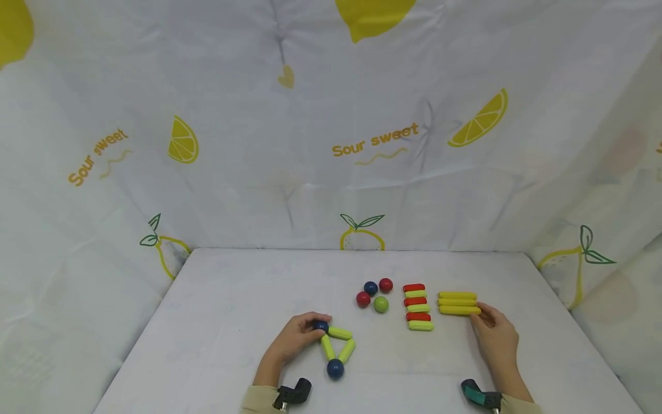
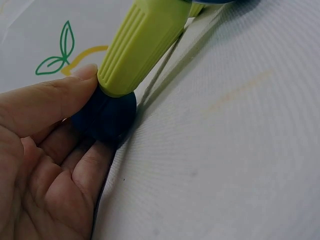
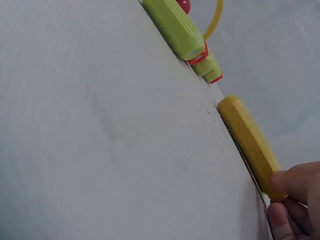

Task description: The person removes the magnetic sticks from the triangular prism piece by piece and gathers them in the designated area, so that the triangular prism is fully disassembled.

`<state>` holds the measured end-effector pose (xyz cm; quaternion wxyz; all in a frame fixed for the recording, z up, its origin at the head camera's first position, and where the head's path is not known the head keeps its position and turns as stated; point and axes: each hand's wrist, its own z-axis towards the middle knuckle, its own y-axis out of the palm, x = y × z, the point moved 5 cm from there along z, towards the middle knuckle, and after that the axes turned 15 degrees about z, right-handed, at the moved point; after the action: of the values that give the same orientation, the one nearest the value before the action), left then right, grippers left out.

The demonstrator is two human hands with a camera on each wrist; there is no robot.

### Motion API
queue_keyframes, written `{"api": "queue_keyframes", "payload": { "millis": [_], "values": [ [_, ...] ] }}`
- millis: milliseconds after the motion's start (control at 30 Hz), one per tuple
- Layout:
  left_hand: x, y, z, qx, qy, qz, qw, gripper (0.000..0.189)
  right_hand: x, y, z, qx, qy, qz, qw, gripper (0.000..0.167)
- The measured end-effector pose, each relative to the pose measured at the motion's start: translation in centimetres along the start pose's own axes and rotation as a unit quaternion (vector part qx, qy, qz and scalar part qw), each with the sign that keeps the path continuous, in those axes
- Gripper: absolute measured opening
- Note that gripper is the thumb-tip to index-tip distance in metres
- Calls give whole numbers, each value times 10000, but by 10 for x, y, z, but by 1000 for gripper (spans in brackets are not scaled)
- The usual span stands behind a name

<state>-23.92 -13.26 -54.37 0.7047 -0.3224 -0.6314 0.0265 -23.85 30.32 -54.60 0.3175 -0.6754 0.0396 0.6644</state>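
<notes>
On the white table, my left hand (image 1: 293, 340) holds a blue ball (image 1: 320, 326) between thumb and fingers. Two light green rods extend from that ball: one rod (image 1: 340, 333) points right, another (image 1: 328, 348) runs down to a second blue ball (image 1: 335, 369). A third green rod (image 1: 347, 351) slants up from the lower ball, its upper end close to the first rod's right end. At the right, my right hand (image 1: 497, 336) pinches the right end of the nearest yellow rod (image 3: 250, 142), which lies alongside two more yellow rods (image 1: 457, 295).
Short rods, red (image 1: 415, 301) and light green (image 1: 420, 326) by turns, lie in a column left of the yellow ones. Further left sit two red balls (image 1: 385, 284), a blue ball (image 1: 370, 288) and a green ball (image 1: 381, 305). A lemon-print cloth (image 1: 310, 172) hangs behind the table.
</notes>
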Motion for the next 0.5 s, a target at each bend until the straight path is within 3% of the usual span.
{"api": "queue_keyframes", "payload": {
  "millis": [300,500],
  "values": [
    [-3,1,1,5,-44,11,10000,33,-3,-3,-2,80,-6,-6,10000,45],
    [-3,0,0,-1,-58,-70,10000,33,-20,-2,-9,61,-251,275,9993,46]
  ]
}}
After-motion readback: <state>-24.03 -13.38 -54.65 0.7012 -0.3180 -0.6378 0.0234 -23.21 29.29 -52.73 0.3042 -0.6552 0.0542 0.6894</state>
